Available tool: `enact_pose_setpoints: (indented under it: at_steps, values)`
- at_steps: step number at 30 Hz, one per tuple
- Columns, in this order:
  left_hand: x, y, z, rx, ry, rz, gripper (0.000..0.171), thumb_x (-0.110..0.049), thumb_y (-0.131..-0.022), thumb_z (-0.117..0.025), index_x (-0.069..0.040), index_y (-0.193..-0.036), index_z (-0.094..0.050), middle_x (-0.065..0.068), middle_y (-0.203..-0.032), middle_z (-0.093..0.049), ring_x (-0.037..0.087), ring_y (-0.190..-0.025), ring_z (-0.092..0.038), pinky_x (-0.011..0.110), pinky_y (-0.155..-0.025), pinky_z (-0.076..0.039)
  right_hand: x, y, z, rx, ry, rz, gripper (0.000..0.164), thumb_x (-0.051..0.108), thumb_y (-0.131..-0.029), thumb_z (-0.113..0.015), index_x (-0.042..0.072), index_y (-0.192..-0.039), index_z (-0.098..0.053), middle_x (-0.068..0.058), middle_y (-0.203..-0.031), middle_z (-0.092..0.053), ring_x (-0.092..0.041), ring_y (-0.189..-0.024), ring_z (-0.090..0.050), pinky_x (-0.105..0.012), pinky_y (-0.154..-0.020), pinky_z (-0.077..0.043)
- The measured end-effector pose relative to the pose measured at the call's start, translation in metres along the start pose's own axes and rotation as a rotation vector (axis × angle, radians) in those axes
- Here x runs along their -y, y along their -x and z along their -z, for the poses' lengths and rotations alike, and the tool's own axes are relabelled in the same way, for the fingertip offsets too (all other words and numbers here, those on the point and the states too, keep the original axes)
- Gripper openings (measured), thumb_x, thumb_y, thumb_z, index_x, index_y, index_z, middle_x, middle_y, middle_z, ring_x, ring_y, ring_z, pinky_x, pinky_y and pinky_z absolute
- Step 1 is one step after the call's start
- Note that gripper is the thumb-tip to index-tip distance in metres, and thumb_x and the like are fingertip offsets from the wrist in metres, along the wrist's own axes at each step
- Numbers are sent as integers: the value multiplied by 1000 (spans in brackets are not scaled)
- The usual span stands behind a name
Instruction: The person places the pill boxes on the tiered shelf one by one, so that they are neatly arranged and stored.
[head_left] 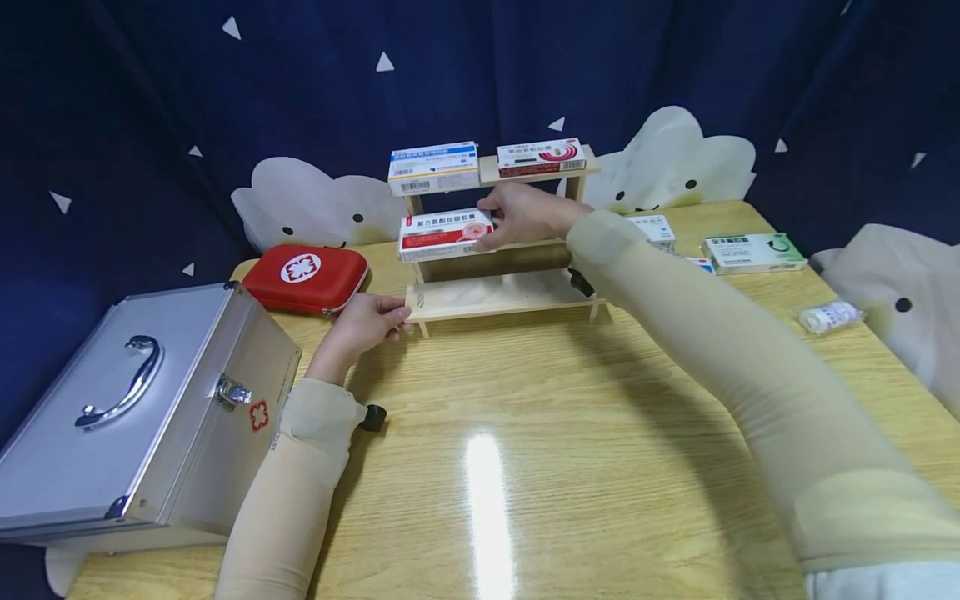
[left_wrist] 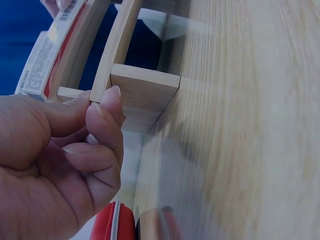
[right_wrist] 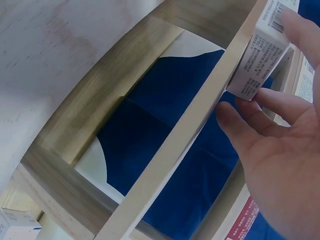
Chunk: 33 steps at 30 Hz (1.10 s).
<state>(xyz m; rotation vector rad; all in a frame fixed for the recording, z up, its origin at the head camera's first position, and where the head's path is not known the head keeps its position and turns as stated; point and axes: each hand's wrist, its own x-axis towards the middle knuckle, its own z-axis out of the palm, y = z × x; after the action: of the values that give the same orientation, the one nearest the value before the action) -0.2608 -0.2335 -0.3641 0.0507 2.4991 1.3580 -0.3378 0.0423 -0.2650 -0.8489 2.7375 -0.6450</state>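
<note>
While the left hand (head_left: 365,323) pinches a pale wooden three-tier rack (head_left: 491,294), the right hand (head_left: 529,213) grips a red-and-white cardboard box (head_left: 442,237). The box is at the middle tier.

Head view: bright overall, tabletop (head_left: 585,508) carrying one white vertical glare streak at lower centre; soft shadow beside the right sleeve (head_left: 720,350); navy curtain (head_left: 450,50) darker toward the upper corners — wide-angle stretch at the edges. Left wrist view: dimmer, bluish, pale sheen at right. Right wrist view: cool, muted — pale board (right_wrist: 60,60) bowed, upper left.
</note>
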Motion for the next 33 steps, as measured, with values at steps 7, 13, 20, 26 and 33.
enact_pose_setpoints:
  at_steps: [7,13,20,26,33]
  values:
    - [0,0,-2,2,-5,12,29,-15,-92,-56,0,-117,-58,17,-93,-65,14,-67,-54,28,-65,-47,-2,4,-1,19,34,-26,88,49,-74,-72,3,-139,-35,-8,-93,-43,-19,-76,-37,-30,-66,-30]
    - [1,0,-2,4,0,28,30,-15,-93,-55,0,-119,-57,16,-95,-65,18,-74,-54,25,-66,-48,-2,11,2,29,79,-23,90,53,-73,-70,8,-142,-32,-10,-130,-40,-21,-103,-39,-33,-86,-33]
    - [0,1,-2,14,4,23,30,-15,-93,-54,0,-119,-57,18,-98,-63,19,-75,-54,26,-67,-48,1,36,21,33,145,-3,89,55,-75,-67,10,-143,-31,-11,-148,-23,-24,-132,-25,-38,-106,-21]
    - [-1,1,-1,7,-11,24,29,-15,-93,-54,-1,-119,-57,18,-98,-64,20,-76,-54,25,-66,-47,3,73,45,23,224,32,85,57,-78,-63,9,-142,-34,-12,-146,-28,-28,-126,-34,-43,-103,-26]
    - [-1,1,0,7,-18,13,30,-16,-93,-55,0,-119,-57,18,-97,-64,17,-74,-54,27,-68,-48,-5,126,67,-18,228,6,83,57,-78,-62,14,-143,-33,-12,-144,-29,-30,-115,-43,-47,-94,-37]
